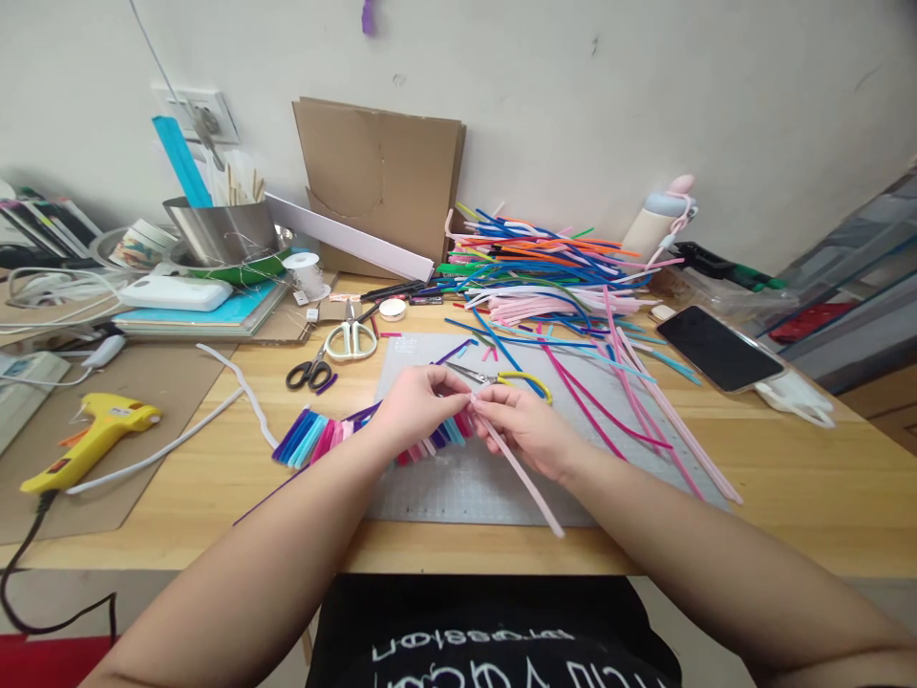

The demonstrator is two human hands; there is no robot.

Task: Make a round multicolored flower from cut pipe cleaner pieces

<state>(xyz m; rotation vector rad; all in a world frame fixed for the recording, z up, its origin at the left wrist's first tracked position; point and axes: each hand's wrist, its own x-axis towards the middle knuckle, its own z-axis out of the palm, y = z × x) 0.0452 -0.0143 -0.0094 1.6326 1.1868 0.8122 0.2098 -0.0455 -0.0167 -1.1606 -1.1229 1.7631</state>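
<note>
My left hand (422, 406) and my right hand (526, 425) meet over the cutting mat (422, 502), fingertips pinched together. Between them is one end of a pale pink pipe cleaner (526, 483), whose free length slants down toward the table's front edge. Under and beside my left hand runs a row of folded pipe cleaners (315, 438) in purple, blue and pink; my hands hide part of it. Yellow-handled scissors (526, 380) lie just beyond my fingers. Exactly how the fingertips grip the pink end is too small to make out.
A heap of colourful pipe cleaners (544, 258) lies at the back, with loose magenta ones (587, 401) on the mat's right. White scissors (351, 336) and black scissors (309, 371) rest left of the mat. A yellow glue gun (93, 440) is far left, a phone (716, 349) right.
</note>
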